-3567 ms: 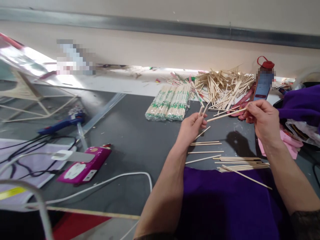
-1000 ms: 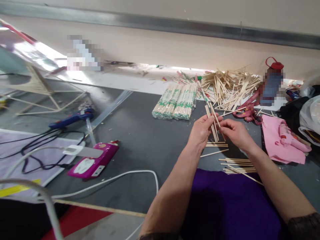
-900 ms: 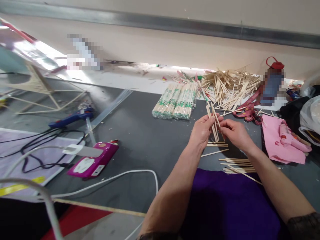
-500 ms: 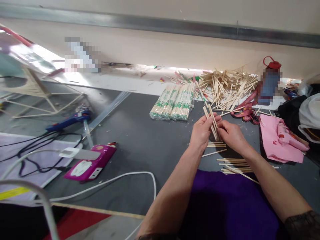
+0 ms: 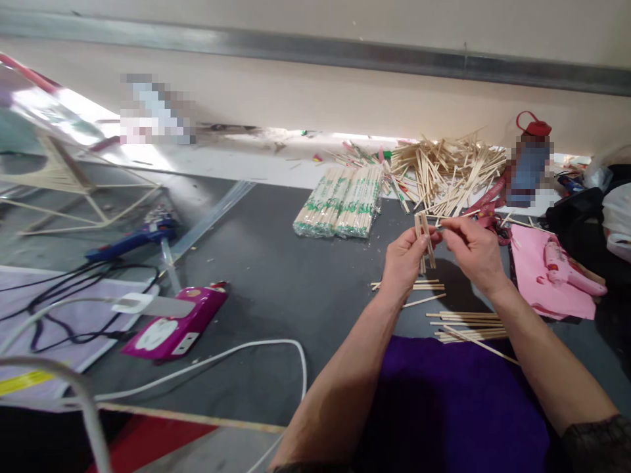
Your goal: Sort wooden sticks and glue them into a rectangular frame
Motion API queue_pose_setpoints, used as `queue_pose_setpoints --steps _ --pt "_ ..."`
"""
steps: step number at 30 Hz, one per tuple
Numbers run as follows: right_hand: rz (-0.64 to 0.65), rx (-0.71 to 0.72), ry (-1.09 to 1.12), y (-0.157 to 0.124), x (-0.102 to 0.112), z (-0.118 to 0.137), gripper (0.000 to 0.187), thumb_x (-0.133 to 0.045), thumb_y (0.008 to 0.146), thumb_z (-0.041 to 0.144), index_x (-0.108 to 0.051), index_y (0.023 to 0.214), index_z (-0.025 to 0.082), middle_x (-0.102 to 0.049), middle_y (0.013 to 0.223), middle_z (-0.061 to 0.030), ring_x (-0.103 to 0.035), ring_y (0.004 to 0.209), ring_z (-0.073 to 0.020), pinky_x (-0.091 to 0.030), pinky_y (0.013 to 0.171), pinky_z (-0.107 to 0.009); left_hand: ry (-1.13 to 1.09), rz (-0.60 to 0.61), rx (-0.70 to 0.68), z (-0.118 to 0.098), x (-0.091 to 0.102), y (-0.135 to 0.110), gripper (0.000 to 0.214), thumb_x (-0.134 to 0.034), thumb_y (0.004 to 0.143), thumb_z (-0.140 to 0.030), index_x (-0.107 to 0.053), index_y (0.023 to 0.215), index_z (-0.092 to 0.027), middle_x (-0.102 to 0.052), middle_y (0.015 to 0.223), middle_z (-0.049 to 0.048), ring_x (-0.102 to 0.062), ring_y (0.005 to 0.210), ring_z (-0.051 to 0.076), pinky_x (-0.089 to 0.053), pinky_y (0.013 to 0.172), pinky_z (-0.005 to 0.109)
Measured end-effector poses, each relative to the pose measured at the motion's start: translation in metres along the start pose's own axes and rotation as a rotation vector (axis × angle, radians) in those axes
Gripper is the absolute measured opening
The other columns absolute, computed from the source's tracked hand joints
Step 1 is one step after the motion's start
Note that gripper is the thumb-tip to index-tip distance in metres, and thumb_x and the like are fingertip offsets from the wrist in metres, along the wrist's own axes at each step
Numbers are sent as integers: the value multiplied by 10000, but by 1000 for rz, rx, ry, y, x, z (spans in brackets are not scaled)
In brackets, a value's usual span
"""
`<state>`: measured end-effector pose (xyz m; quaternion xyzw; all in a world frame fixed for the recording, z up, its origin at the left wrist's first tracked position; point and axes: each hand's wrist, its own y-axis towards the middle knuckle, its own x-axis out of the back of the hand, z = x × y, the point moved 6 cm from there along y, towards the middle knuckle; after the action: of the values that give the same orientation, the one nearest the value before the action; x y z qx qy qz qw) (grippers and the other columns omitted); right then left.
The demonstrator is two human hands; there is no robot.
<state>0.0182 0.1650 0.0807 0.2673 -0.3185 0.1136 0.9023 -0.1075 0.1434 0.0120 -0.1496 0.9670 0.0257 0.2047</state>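
Note:
My left hand (image 5: 402,261) is closed round a few thin wooden sticks (image 5: 422,226), pinched between thumb and fingers and held nearly upright above the table. My right hand (image 5: 476,253) is just right of them, its thumb and forefinger drawn together near the sticks' upper part. Whatever those fingertips hold is too small to make out. Below the hands lie loose wooden sticks (image 5: 428,287) in a small group. Closer to my body, another group of sticks (image 5: 466,318) lies partly beside my right forearm.
Wrapped chopstick bundles (image 5: 340,203) lie behind my hands, with a big stick pile (image 5: 448,171) further back. At right are a pink glue gun (image 5: 566,269) on pink cloth and a red-capped bottle (image 5: 530,171). At left are a blue glue gun (image 5: 133,240), a magenta power strip (image 5: 175,325) and cables.
My right hand has moved up and right, away from the lower part of the held sticks. The sticks in my left hand now stand more upright.

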Motion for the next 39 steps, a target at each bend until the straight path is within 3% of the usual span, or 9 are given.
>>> queue_pose_setpoints --steps 2,5,14,20,29,39 --pt "-76 72 21 2 12 8 304 -454 898 267 -650 1125 211 -664 1045 -80 -599 961 -194 -452 849 -323 38 42 -35 0 -6 -3 255 -713 709 -381 -704 878 -191 -717 824 24 -650 788 148 -483 774 265" --pt "-57 144 63 3 14 14 303 -462 897 257 -663 1121 229 -649 1087 -77 -581 1026 -196 -448 898 -348 131 109 -82 2 -14 -6 200 -673 751 -361 -716 863 -201 -695 806 2 -614 766 134 -468 751 240" --pt "37 30 289 6 1 -2 244 -498 865 244 -712 969 194 -653 874 -37 -610 785 -140 -489 714 -281 397 177 -166 -2 -14 -7 208 -591 809 -341 -709 729 -190 -594 635 -25 -530 648 127 -427 650 225" --pt "100 61 360 10 1 2 240 -507 861 226 -710 977 177 -651 873 -42 -613 794 -135 -490 713 -280 387 219 -149 -7 -14 -7 235 -626 785 -394 -734 764 -187 -689 737 7 -600 740 168 -451 711 252" --pt "163 69 424 12 1 -8 181 -570 795 169 -717 899 189 -650 832 -21 -606 730 -121 -482 658 -258 463 297 -128 3 -17 -6 314 -564 828 -425 -724 845 -156 -706 779 20 -580 678 133 -452 673 238" --pt "173 55 402 12 4 -7 189 -567 793 181 -725 897 180 -659 818 -25 -609 723 -118 -481 659 -253 462 295 -133 7 -15 -6 296 -566 823 -408 -721 854 -158 -680 730 8 -551 648 120 -433 646 232"
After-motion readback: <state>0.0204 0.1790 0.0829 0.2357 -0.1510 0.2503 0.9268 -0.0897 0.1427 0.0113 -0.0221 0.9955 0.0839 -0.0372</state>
